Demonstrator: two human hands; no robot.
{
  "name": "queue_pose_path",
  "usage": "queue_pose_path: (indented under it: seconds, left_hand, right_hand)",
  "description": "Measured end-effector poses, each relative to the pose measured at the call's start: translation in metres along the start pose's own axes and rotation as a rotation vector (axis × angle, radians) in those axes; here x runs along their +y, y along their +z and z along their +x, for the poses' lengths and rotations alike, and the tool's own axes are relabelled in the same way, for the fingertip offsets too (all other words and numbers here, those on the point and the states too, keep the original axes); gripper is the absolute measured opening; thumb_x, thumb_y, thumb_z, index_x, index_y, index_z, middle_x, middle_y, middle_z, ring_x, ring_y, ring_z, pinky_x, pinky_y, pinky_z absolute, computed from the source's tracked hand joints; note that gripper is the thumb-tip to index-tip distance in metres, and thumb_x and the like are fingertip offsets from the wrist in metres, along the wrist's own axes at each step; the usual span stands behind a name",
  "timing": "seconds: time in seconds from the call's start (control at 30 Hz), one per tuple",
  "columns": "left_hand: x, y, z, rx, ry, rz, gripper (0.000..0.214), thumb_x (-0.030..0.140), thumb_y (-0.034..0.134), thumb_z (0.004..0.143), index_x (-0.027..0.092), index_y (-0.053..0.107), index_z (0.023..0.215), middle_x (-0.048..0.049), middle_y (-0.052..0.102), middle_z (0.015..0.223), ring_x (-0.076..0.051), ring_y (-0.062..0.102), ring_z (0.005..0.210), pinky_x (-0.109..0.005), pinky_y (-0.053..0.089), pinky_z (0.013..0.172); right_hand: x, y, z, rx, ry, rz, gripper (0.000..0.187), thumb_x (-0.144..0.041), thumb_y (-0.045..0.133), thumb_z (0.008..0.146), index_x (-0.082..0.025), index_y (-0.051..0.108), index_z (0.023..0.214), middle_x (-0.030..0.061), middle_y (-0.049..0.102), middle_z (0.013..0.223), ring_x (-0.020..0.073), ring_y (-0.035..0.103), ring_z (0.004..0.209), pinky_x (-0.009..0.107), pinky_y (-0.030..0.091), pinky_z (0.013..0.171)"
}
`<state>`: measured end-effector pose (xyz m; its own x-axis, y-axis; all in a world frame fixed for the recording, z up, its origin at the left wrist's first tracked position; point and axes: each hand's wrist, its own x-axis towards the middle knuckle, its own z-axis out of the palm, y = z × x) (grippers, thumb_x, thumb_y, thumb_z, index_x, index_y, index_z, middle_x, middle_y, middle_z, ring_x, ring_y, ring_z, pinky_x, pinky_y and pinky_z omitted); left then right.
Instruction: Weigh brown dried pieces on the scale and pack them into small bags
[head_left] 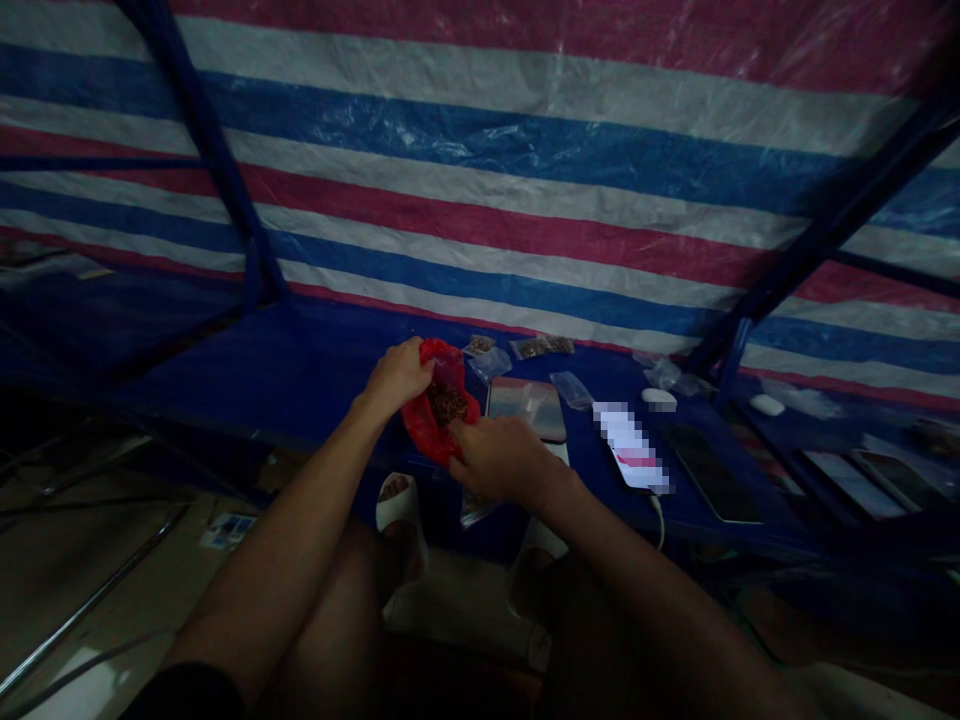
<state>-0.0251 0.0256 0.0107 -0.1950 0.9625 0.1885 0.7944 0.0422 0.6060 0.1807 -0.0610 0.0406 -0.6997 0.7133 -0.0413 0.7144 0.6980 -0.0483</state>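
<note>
A red plastic bag (417, 425) stands open above the blue table, with many small brown pieces (447, 402) inside. My left hand (401, 372) is closed on the bag's far left rim. Its near right edge is pinched in my right hand (499, 462), whose fingertips are partly hidden. Just beyond the right hand lies a flat device with a shiny plate (510, 400), like a pocket scale. Behind it are a clear bag of brown bits (541, 346) and a smaller filled one (480, 344). Another clear bag (474, 508) shows below my right hand.
An empty clear bag (571, 390) lies right of the device. Farther right are a lit phone (631, 448) on a cable, a dark phone (712, 475) and white oval cases (658, 400). Blue metal posts (225, 190) and a striped sheet (480, 130) bound the blue table (315, 345).
</note>
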Motion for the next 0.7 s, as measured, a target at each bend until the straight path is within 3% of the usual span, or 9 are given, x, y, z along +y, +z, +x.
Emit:
queue_pose_path:
  seconds: [0.1, 0.2, 0.3, 0.4, 0.5, 0.53, 0.57, 0.63, 0.7]
  left_hand:
    - [-0.003, 0.007, 0.007, 0.012, -0.134, -0.507, 0.025, 0.008, 0.065, 0.072, 0.017, 0.069, 0.095, -0.0083, 0.077, 0.091, -0.025, 0.073, 0.086, -0.031, 0.055, 0.078]
    - [-0.015, 0.007, 0.010, -0.051, -0.355, -0.980, 0.020, 0.006, 0.061, 0.065, 0.017, 0.064, 0.082, -0.0021, 0.067, 0.067, -0.019, 0.065, 0.062, -0.028, 0.054, 0.065]
    - [-0.028, 0.002, 0.006, -0.078, -0.431, -1.043, 0.017, 0.010, 0.059, 0.065, 0.016, 0.063, 0.080, -0.0034, 0.064, 0.065, -0.022, 0.066, 0.065, -0.033, 0.058, 0.066]
    - [-0.035, -0.006, -0.004, -0.025, -0.411, -0.841, 0.027, 0.016, 0.059, 0.070, 0.013, 0.068, 0.095, -0.0113, 0.072, 0.088, -0.031, 0.072, 0.093, -0.043, 0.060, 0.085]
    - [-0.028, -0.022, -0.017, 0.352, -0.208, -0.344, 0.054, 0.018, 0.070, 0.069, 0.012, 0.065, 0.122, -0.0198, 0.065, 0.129, -0.039, 0.057, 0.131, -0.052, 0.046, 0.113]
    - [-0.023, -0.027, -0.020, 0.443, -0.056, -0.198, 0.059, 0.018, 0.072, 0.070, 0.012, 0.063, 0.128, -0.0209, 0.059, 0.139, -0.040, 0.050, 0.140, -0.052, 0.040, 0.119]
    - [-0.018, -0.032, -0.023, 0.444, 0.124, -0.102, 0.057, 0.018, 0.071, 0.074, 0.014, 0.063, 0.130, -0.0196, 0.057, 0.143, -0.038, 0.048, 0.142, -0.050, 0.037, 0.121]
    - [-0.009, -0.038, -0.024, 0.161, 0.449, -0.014, 0.036, 0.015, 0.059, 0.085, 0.019, 0.069, 0.119, -0.0130, 0.066, 0.132, -0.031, 0.059, 0.131, -0.043, 0.044, 0.115]
    - [-0.004, -0.037, -0.019, -0.222, 0.603, 0.019, 0.030, 0.014, 0.049, 0.091, 0.022, 0.073, 0.107, -0.0076, 0.075, 0.114, -0.025, 0.070, 0.110, -0.037, 0.051, 0.101]
  right_hand:
    - [-0.008, 0.003, -0.005, -0.045, 0.000, -0.048, 0.031, -0.026, 0.048, 0.099, -0.014, 0.070, 0.117, 0.0194, 0.079, 0.105, 0.0347, 0.077, 0.098, 0.043, 0.057, 0.082]
    - [-0.003, 0.003, -0.007, -0.037, 0.029, -0.056, 0.031, -0.026, 0.047, 0.099, -0.014, 0.071, 0.115, 0.0192, 0.079, 0.104, 0.0345, 0.077, 0.098, 0.043, 0.057, 0.082]
    - [0.006, -0.002, -0.010, 0.021, 0.107, -0.075, 0.033, -0.027, 0.045, 0.101, -0.014, 0.073, 0.112, 0.0193, 0.079, 0.103, 0.0344, 0.078, 0.095, 0.043, 0.057, 0.080]
    - [0.014, -0.008, -0.014, 0.029, 0.156, -0.096, 0.034, -0.028, 0.046, 0.101, -0.013, 0.076, 0.107, 0.0203, 0.079, 0.103, 0.0354, 0.078, 0.095, 0.043, 0.057, 0.079]
    - [0.015, -0.016, -0.017, 0.017, 0.131, -0.072, 0.035, -0.033, 0.049, 0.102, -0.014, 0.079, 0.102, 0.0188, 0.080, 0.101, 0.0339, 0.078, 0.092, 0.041, 0.057, 0.078]
    - [0.014, -0.020, -0.017, 0.042, 0.128, -0.062, 0.036, -0.034, 0.049, 0.103, -0.016, 0.079, 0.103, 0.0175, 0.080, 0.100, 0.0329, 0.078, 0.090, 0.040, 0.056, 0.077]
    - [0.012, -0.023, -0.017, 0.086, 0.137, -0.055, 0.036, -0.035, 0.048, 0.103, -0.018, 0.079, 0.104, 0.0160, 0.081, 0.098, 0.0317, 0.078, 0.088, 0.040, 0.056, 0.077]
    - [0.007, -0.030, -0.015, 0.188, 0.168, -0.043, 0.036, -0.035, 0.046, 0.104, -0.021, 0.079, 0.104, 0.0131, 0.081, 0.095, 0.0296, 0.078, 0.085, 0.038, 0.056, 0.076]
    - [0.001, -0.032, -0.007, 0.258, 0.181, -0.022, 0.035, -0.031, 0.045, 0.104, -0.022, 0.079, 0.101, 0.0121, 0.081, 0.096, 0.0282, 0.078, 0.085, 0.037, 0.056, 0.075]
